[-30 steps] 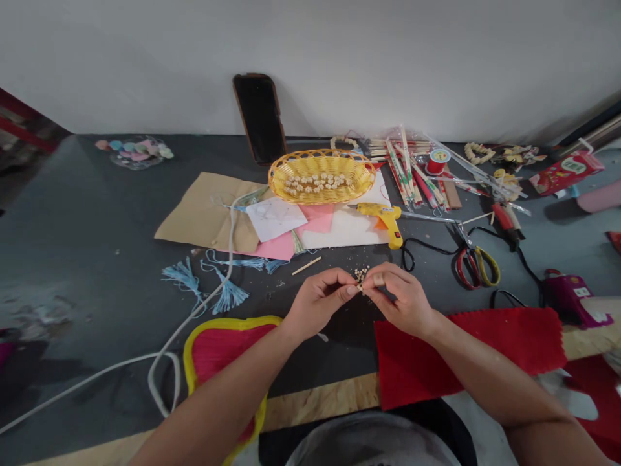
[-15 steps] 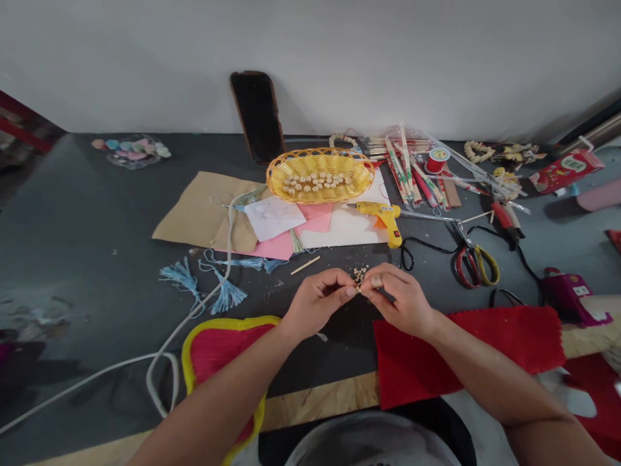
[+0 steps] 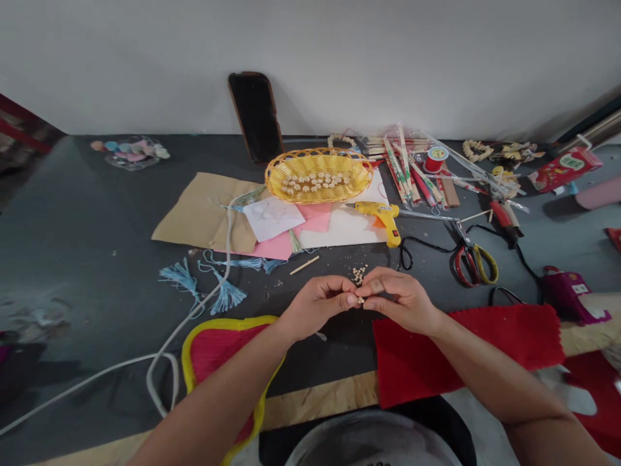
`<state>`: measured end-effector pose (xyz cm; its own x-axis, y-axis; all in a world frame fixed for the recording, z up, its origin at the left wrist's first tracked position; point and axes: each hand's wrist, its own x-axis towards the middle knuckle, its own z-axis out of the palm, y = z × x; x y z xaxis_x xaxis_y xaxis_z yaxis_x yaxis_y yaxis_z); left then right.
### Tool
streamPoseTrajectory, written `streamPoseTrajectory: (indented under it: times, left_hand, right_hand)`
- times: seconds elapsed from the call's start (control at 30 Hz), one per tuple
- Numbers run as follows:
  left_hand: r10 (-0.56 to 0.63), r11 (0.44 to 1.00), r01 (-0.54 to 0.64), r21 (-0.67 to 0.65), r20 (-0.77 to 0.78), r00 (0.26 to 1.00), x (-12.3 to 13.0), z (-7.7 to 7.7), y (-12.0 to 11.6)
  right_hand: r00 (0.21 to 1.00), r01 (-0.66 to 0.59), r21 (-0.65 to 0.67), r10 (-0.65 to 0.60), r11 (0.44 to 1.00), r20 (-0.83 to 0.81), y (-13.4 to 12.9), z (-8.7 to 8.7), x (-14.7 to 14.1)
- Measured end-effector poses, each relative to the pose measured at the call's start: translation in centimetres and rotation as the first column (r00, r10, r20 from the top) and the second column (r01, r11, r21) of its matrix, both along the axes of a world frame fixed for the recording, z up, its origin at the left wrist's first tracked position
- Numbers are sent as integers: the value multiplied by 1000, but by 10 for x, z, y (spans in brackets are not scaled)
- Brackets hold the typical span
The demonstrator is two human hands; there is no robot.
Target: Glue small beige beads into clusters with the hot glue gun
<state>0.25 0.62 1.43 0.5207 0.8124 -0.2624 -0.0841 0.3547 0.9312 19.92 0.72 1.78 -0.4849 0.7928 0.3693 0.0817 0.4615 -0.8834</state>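
My left hand (image 3: 324, 304) pinches a small pale bead-like cluster (image 3: 360, 300) between thumb and forefinger, low over the dark table. Close beside it is my right hand (image 3: 398, 299), its thumb and forefinger parted at the cluster; whether a fingertip touches it is hard to see. Just beyond the fingertips lies a loose pile of tiny pale wooden-looking bits (image 3: 359, 274). Farther back, a yellow woven basket (image 3: 317, 195) contains several small pale flower-shaped clusters (image 3: 315, 181).
A yellow glue gun (image 3: 381, 213) lies behind my right hand, with scissors (image 3: 469, 259) to its right. Red felt (image 3: 412, 362) is under my right forearm. Blue tassels (image 3: 228, 294), a white cord (image 3: 198, 307) and paper sheets (image 3: 194, 213) lie leftward. A phone (image 3: 255, 116) leans against the wall.
My right thumb and forefinger have parted from their pinch. The cluster at my left fingertips has come slightly nearer to me and shows more clearly.
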Motion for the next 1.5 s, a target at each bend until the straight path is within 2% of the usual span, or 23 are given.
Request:
streamPoseTrajectory:
  times: [0.17, 0.3, 0.57, 0.83, 1.0, 1.07, 1.17, 1.27, 1.5]
  left_hand:
    - [-29, 1000, 29, -12, -10, 1000, -1, -3, -1]
    - [-59, 998, 59, -1, -16, 998, -1, -3, -1]
    - [-78, 997, 78, -20, -49, 996, 1, 0, -1]
    - [-80, 997, 79, -16, -50, 996, 1, -1, -1]
    - [-17, 1000, 17, -21, 0, 1000, 0, -2, -1]
    - [34, 999, -34, -13, 11, 999, -1, -1, 0]
    - [83, 997, -83, -3, -2, 997, -2, 0, -1]
    - [85, 996, -85, 10, -15, 996, -1, 0, -1]
    - [72, 996, -70, 55, -38, 997, -1, 0, -1]
  right_hand:
    - [999, -22, -128, 16, 992, -49, -2, -3, 0]
    - [998, -36, -171, 27, 985, -57, -2, -2, 0]
    - [998, -60, -206, 53, 977, -39, -1, -1, 1]
    - [997, -75, -169, 75, 983, -9, 1, -1, 3]
    - [997, -74, -223, 67, 972, -36, -1, -2, 5]
    - [1000, -24, -191, 20, 981, -23, -1, -1, 5]
    - [997, 53, -10, -52, 999, 49, -2, 3, 4]
    - [992, 58, 135, -72, 989, 105, -2, 7, 3]
    - [986, 49, 223, -84, 973, 147, -2, 4, 2]
